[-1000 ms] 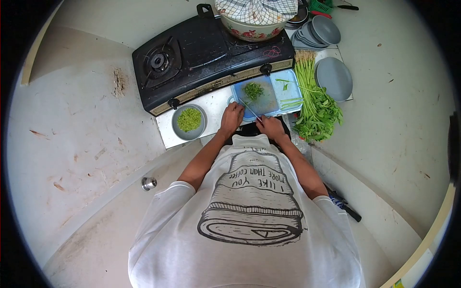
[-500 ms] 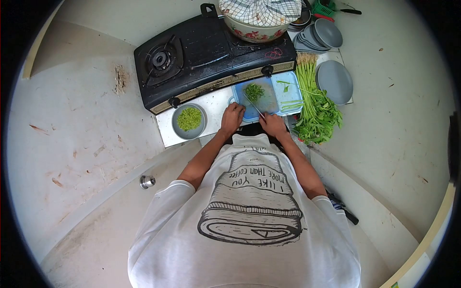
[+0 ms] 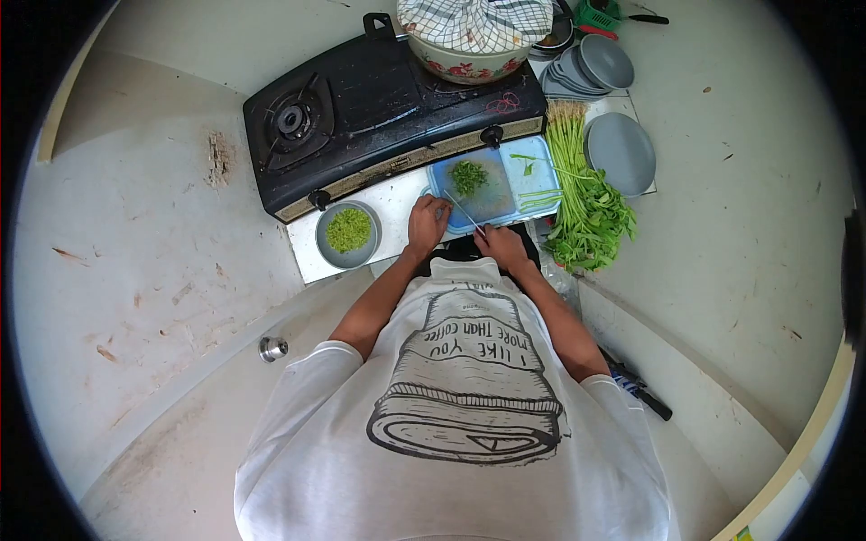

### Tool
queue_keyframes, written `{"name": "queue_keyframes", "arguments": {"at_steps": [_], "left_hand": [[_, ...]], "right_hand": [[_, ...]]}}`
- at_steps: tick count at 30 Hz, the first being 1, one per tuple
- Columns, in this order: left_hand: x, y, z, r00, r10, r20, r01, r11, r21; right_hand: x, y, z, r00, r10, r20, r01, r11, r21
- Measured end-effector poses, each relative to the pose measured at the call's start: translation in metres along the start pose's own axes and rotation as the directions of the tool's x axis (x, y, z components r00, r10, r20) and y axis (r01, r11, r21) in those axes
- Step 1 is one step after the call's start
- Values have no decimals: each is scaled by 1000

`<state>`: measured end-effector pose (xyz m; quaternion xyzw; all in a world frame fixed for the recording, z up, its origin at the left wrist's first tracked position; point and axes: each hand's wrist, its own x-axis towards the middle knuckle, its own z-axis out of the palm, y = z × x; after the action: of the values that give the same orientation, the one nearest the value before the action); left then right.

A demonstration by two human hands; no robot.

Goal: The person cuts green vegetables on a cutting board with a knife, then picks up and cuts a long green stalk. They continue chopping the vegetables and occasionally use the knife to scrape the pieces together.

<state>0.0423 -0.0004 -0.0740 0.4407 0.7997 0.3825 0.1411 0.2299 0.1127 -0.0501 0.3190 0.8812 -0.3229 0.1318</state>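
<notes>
My right hand [image 3: 502, 245] is wrapped round the handle of a knife [image 3: 465, 213]. Its thin blade slants up and left over the blue cutting board [image 3: 493, 206], with the tip close to my left fingers. Curled at the board's left edge, my left hand [image 3: 428, 224] has its fingertips bent together; whatever they may hold is too small to make out. A small pile of chopped green leaves [image 3: 468, 178] lies on the board beyond the blade. Loose stems [image 3: 539, 197] rest on the light blue tray [image 3: 530, 148] at the board's right.
A grey bowl [image 3: 373, 236] of chopped light green pieces stands left of my hands. Leafy greens [image 3: 586, 212] lie at the right, beside grey plates [image 3: 621, 155]. Behind the board is a black gas stove [image 3: 379, 95] carrying a cloth-covered flowered pot [image 3: 474, 68].
The knife tip has drawn back slightly from the leaf pile towards my left hand and body. My left fingers have shifted a little. The whole view has moved slightly.
</notes>
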Motion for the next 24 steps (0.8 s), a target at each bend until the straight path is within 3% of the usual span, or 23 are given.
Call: {"name": "queue_keyframes", "arguments": {"at_steps": [13, 20, 24], "left_hand": [[0, -5, -3, 994, 109, 31, -110, 993, 43], [-2, 0, -4, 998, 60, -4, -60, 997, 40], [-2, -2, -3, 998, 59, -7, -59, 997, 55]], "right_hand": [[16, -6, 12, 998, -59, -30, 57, 996, -69], [7, -9, 3, 1000, 25, -10, -26, 998, -54], [2, -10, 0, 999, -29, 28, 30, 999, -44]]}}
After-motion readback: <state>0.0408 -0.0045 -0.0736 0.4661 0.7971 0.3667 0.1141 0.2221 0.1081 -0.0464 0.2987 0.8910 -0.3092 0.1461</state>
